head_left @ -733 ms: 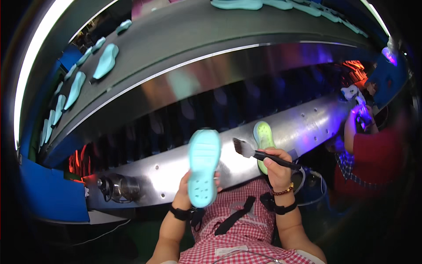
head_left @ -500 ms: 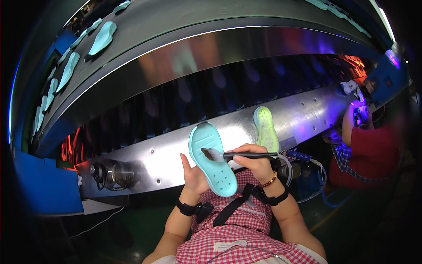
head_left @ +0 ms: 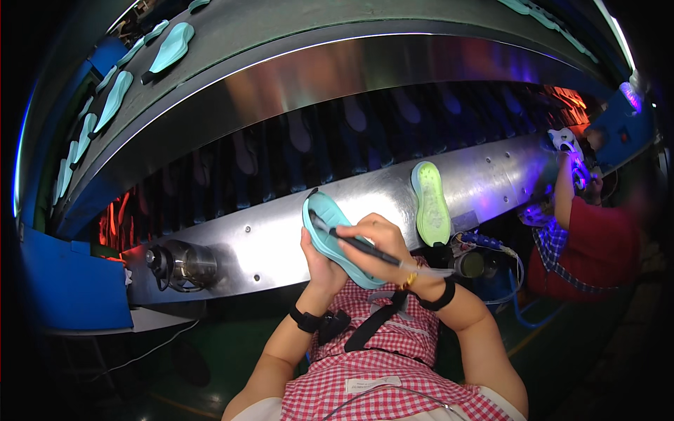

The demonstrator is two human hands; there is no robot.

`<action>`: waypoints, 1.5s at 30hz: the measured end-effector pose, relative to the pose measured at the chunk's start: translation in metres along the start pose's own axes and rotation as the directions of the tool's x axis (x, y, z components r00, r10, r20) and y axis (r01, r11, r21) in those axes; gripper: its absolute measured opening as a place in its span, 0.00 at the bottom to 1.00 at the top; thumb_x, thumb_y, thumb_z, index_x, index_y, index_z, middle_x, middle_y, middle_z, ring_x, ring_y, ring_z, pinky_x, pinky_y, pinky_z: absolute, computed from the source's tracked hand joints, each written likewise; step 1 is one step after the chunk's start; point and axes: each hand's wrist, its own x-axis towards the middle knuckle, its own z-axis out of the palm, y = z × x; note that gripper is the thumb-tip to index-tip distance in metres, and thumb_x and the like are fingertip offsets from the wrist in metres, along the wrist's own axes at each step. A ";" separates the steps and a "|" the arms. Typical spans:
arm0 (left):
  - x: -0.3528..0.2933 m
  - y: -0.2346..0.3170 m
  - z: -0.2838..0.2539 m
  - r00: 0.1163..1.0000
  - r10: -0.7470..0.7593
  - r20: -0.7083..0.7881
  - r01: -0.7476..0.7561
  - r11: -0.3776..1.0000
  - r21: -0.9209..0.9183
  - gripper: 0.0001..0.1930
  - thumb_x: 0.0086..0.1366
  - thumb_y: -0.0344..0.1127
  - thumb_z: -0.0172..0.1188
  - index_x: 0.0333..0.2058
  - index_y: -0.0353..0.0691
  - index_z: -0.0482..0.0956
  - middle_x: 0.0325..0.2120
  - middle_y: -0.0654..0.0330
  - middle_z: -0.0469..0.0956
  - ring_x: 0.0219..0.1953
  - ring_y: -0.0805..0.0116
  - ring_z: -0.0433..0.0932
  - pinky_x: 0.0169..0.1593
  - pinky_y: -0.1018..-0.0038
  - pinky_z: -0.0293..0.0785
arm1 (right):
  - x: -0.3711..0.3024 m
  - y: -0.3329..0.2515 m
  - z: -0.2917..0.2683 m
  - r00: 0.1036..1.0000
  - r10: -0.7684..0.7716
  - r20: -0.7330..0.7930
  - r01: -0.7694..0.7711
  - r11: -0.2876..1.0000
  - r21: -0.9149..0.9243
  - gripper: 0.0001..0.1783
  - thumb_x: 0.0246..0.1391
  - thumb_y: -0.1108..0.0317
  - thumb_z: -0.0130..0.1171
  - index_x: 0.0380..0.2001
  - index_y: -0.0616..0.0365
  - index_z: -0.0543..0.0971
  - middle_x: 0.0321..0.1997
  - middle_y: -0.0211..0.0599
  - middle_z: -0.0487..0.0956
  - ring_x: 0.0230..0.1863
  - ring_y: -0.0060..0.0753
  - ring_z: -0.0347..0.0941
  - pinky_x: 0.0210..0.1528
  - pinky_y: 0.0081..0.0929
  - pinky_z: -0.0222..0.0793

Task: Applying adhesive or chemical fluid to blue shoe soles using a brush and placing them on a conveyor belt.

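I have the teal sole (head_left: 330, 208) in my left hand (head_left: 324, 272), tilted in front of the desk (head_left: 281, 228), its fingers grasping the edge and underside. My right hand (head_left: 377, 238) has its fingers closed round the black handle of the brush (head_left: 366, 246), whose tip reaches into the far end of the sole.

To brush well, I'd brace the sole from below, turn its hollow up towards me, and draw the bristles lightly along the inside to the raised rim without running over it. The clear hose (head_left: 437, 272) behind the handle should trail free of my forearm.

My right hand and the handle hide the sole's middle, and most of my left fingers are behind it. The bristles are blurred, so I can't tell how hard they press or whether anything wet lies there. A green sole (head_left: 432, 210) rests in plain view on the desk. Beyond, the opening under the belt (head_left: 295, 49) is too dark to read, and the picture's rim cuts off some soles up there.
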 end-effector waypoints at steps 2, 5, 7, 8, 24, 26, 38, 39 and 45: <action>-0.002 0.015 -0.003 0.998 0.021 0.057 -0.025 0.997 0.071 0.34 0.58 0.65 0.27 0.47 0.42 0.65 0.40 0.56 0.70 0.42 0.61 0.71 0.47 0.64 0.67 | -0.010 -0.013 -0.010 0.992 -0.027 0.125 0.030 0.999 -0.019 0.11 0.36 0.72 0.60 0.29 0.59 0.79 0.23 0.38 0.76 0.26 0.36 0.70 0.30 0.25 0.67; -0.004 0.032 -0.001 0.992 0.055 0.118 -0.070 0.989 0.134 0.37 0.58 0.66 0.25 0.46 0.40 0.66 0.36 0.53 0.73 0.39 0.59 0.73 0.45 0.64 0.69 | -0.021 -0.017 -0.043 0.901 -0.011 0.434 0.002 1.000 0.021 0.10 0.37 0.71 0.60 0.29 0.59 0.79 0.24 0.38 0.76 0.27 0.35 0.71 0.30 0.25 0.67; -0.005 0.034 0.000 0.984 -0.004 0.176 -0.018 0.992 0.122 0.39 0.57 0.68 0.23 0.47 0.39 0.65 0.38 0.52 0.73 0.40 0.58 0.73 0.45 0.62 0.69 | -0.018 -0.013 -0.051 0.869 -0.051 0.491 0.026 0.998 0.058 0.12 0.36 0.71 0.61 0.30 0.58 0.79 0.24 0.37 0.76 0.28 0.32 0.71 0.31 0.23 0.67; -0.006 0.030 0.003 0.984 -0.023 0.178 0.002 0.993 0.115 0.40 0.57 0.69 0.23 0.49 0.39 0.64 0.39 0.51 0.72 0.40 0.57 0.72 0.45 0.61 0.69 | -0.016 -0.015 -0.057 0.881 0.023 0.473 -0.058 0.997 0.059 0.12 0.37 0.72 0.61 0.31 0.58 0.79 0.25 0.36 0.75 0.28 0.30 0.71 0.32 0.22 0.67; -0.008 0.006 0.037 0.952 -0.020 0.305 -0.006 0.996 0.086 0.39 0.55 0.69 0.29 0.47 0.39 0.65 0.39 0.52 0.71 0.38 0.57 0.72 0.43 0.63 0.70 | -0.006 -0.015 -0.068 0.950 0.155 0.270 -0.246 0.906 0.345 0.13 0.37 0.74 0.63 0.32 0.58 0.80 0.28 0.36 0.76 0.33 0.26 0.72 0.37 0.20 0.67; -0.008 0.008 0.041 0.930 -0.033 0.365 0.011 0.998 0.064 0.42 0.52 0.72 0.27 0.46 0.36 0.65 0.36 0.47 0.70 0.34 0.58 0.71 0.37 0.63 0.71 | -0.009 -0.024 -0.072 0.919 -0.005 0.395 -0.121 0.948 0.295 0.13 0.36 0.75 0.63 0.31 0.57 0.80 0.28 0.36 0.77 0.32 0.26 0.72 0.37 0.21 0.67; 0.001 0.024 0.053 0.893 0.354 0.279 -0.374 0.927 0.020 0.45 0.51 0.74 0.22 0.46 0.37 0.66 0.31 0.49 0.71 0.29 0.59 0.72 0.33 0.66 0.71 | -0.015 -0.003 -0.080 0.960 0.048 0.277 -0.163 0.898 0.409 0.13 0.38 0.76 0.62 0.33 0.58 0.79 0.30 0.35 0.77 0.33 0.25 0.72 0.37 0.19 0.68; 0.001 0.025 0.057 0.893 0.352 0.279 -0.372 0.928 0.021 0.45 0.51 0.74 0.22 0.46 0.37 0.66 0.31 0.49 0.71 0.29 0.59 0.72 0.33 0.66 0.71 | -0.013 0.002 -0.079 0.972 0.089 0.218 -0.150 0.949 0.278 0.13 0.39 0.77 0.62 0.33 0.59 0.79 0.31 0.36 0.77 0.34 0.26 0.72 0.37 0.19 0.68; 0.004 0.031 0.058 0.884 0.371 0.285 -0.417 0.901 0.119 0.47 0.50 0.75 0.21 0.47 0.36 0.65 0.31 0.48 0.71 0.28 0.58 0.72 0.32 0.65 0.71 | -0.022 0.016 -0.075 0.919 0.005 0.395 -0.247 0.789 0.563 0.11 0.39 0.78 0.61 0.32 0.60 0.79 0.36 0.38 0.76 0.40 0.29 0.71 0.46 0.24 0.65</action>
